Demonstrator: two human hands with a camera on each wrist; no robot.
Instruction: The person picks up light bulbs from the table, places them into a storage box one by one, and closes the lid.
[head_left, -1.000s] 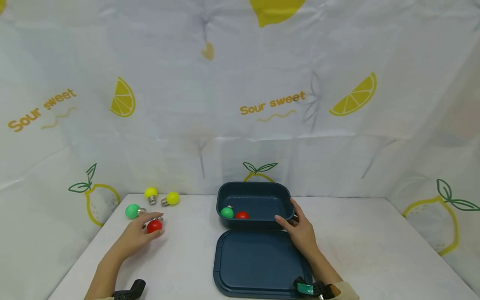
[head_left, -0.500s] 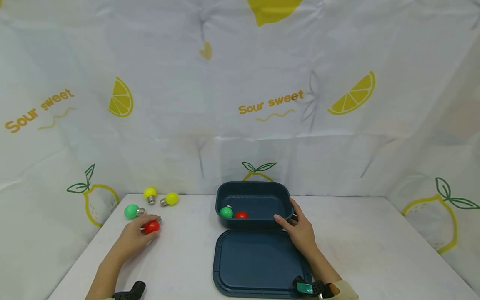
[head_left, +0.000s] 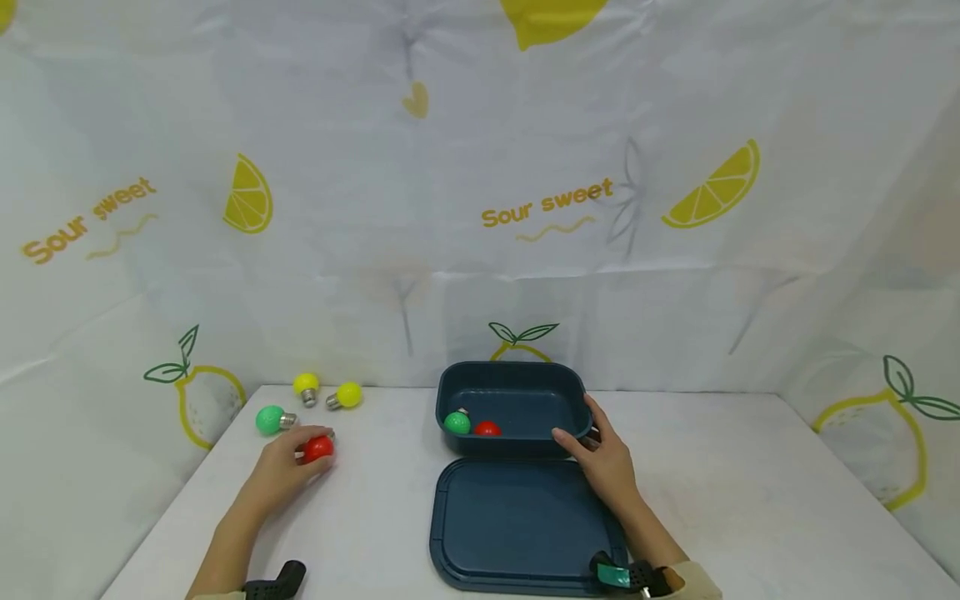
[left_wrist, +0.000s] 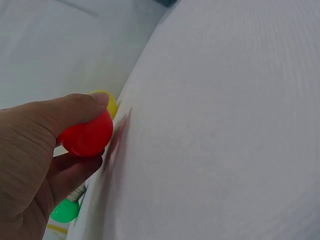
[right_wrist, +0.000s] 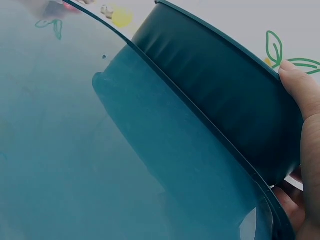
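Pinching a red bulb [head_left: 318, 448] in your left hand [head_left: 279, 475], your right hand [head_left: 611, 471] gripping the box [head_left: 502, 448], you have two bulbs [head_left: 457, 422] inside, three more bulbs [head_left: 270, 420] outside and the lid [head_left: 528, 525] off.

On my left-wrist feed, the left thumb [left_wrist: 75, 107] partly covers a yellow bulb [left_wrist: 112, 104]; my right-wrist feed crops the right hand [right_wrist: 311, 135].

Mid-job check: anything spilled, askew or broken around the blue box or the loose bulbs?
Nothing stands out: no spill or damage shows. The left hand pinches a red bulb, the right hand grips the blue box at its right end, and the lid lies in front.
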